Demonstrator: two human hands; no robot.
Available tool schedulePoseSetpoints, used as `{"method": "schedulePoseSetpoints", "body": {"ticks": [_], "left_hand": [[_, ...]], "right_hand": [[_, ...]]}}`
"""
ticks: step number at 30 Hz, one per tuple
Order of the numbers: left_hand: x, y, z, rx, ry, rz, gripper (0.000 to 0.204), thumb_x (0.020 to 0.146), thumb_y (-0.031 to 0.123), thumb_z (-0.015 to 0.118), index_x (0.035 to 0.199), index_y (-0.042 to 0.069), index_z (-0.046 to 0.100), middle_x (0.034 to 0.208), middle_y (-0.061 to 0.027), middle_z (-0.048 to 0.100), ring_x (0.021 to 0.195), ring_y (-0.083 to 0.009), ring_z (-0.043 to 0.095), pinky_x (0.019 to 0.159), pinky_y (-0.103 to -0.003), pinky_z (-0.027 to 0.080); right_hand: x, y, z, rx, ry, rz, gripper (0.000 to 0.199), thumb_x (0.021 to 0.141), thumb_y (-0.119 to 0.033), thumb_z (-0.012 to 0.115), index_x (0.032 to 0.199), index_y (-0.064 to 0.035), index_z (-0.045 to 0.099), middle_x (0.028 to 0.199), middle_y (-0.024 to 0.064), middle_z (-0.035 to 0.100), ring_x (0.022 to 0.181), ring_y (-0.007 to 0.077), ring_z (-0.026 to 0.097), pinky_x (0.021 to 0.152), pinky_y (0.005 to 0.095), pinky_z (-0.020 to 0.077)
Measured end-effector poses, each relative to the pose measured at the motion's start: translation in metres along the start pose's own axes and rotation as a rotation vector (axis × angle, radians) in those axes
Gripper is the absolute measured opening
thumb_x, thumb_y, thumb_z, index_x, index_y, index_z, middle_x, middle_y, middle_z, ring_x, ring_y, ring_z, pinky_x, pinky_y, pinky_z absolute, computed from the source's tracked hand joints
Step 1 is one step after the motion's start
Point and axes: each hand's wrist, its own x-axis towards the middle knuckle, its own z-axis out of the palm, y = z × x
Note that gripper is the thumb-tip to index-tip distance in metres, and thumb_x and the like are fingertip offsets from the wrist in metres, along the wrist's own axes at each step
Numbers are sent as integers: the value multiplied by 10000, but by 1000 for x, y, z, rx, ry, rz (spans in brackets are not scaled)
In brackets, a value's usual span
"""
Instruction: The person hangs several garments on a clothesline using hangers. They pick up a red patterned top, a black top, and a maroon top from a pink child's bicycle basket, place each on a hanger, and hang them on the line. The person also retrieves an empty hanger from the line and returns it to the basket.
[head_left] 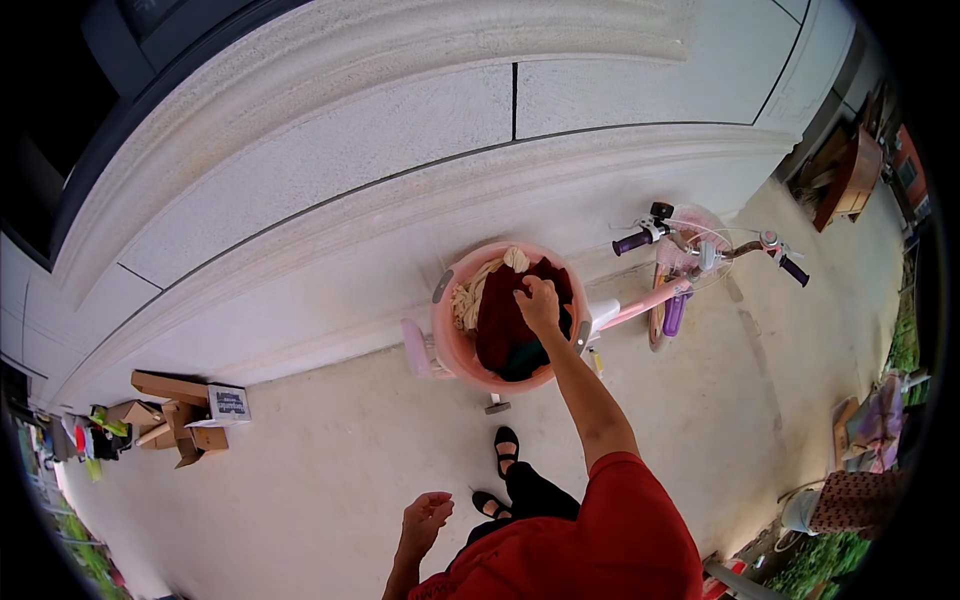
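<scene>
A round pink tub rests on top of a small pink bicycle and holds clothes. Inside lie a dark red garment, a cream bunched cloth and a dark green piece. My right hand is over the dark red garment, fingers bent and apart; whether the fingertips touch the cloth is unclear. At my left side, away from the tub, my left hand hangs with loosely curled fingers and nothing visible in it.
The bicycle's handlebar and front basket stick out right of the tub. Behind runs a pale wall. Cardboard boxes lie at far left on the concrete floor. A spotted cloth is at the lower right.
</scene>
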Motion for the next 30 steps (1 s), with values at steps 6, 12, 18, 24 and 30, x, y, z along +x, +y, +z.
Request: {"method": "schedulePoseSetpoints", "body": {"ticks": [6, 12, 18, 24, 30], "left_hand": [[61, 32, -3, 115, 35, 84, 244, 814, 149, 634, 1009, 5, 602, 867, -49, 633, 771, -116, 585, 664, -254, 475], [95, 86, -8, 219, -19, 159, 219, 824, 136, 624, 1005, 15, 603, 891, -50, 638, 799, -125, 595, 715, -274, 482], [131, 147, -10, 365, -83, 335, 268, 824, 155, 620, 1055, 29, 573, 899, -52, 617, 797, -144, 584, 681, -287, 476], [138, 253, 18, 358, -20, 950, 569, 751, 154, 707, 1242, 81, 428, 1081, -77, 519, 974, -194, 522, 772, -324, 448], [84, 353, 46, 142, -334, 1348, 359, 790, 141, 669, 1106, 34, 535, 1029, -53, 549, 932, -178, 534, 789, -303, 430]], "right_hand": [[27, -12, 45, -382, -129, 132, 242, 734, -199, 646, 937, -111, 548, 947, 126, 472, 818, 309, 591, 653, 432, 513], [29, -31, 1, -2, -136, -143, 201, 752, -89, 574, 953, -96, 569, 910, 128, 532, 764, 318, 588, 660, 391, 498], [60, -78, -93, 634, -546, -186, 182, 852, 18, 489, 1023, -29, 528, 879, -14, 533, 741, 115, 490, 674, 234, 421], [63, -180, -193, 1004, -657, -271, 143, 888, -66, 544, 1022, -17, 529, 902, -8, 521, 755, 50, 446, 666, 190, 398], [38, -249, -294, 963, -405, -511, 160, 877, -127, 564, 985, -14, 533, 884, 22, 570, 775, 70, 503, 680, 220, 429]]}}
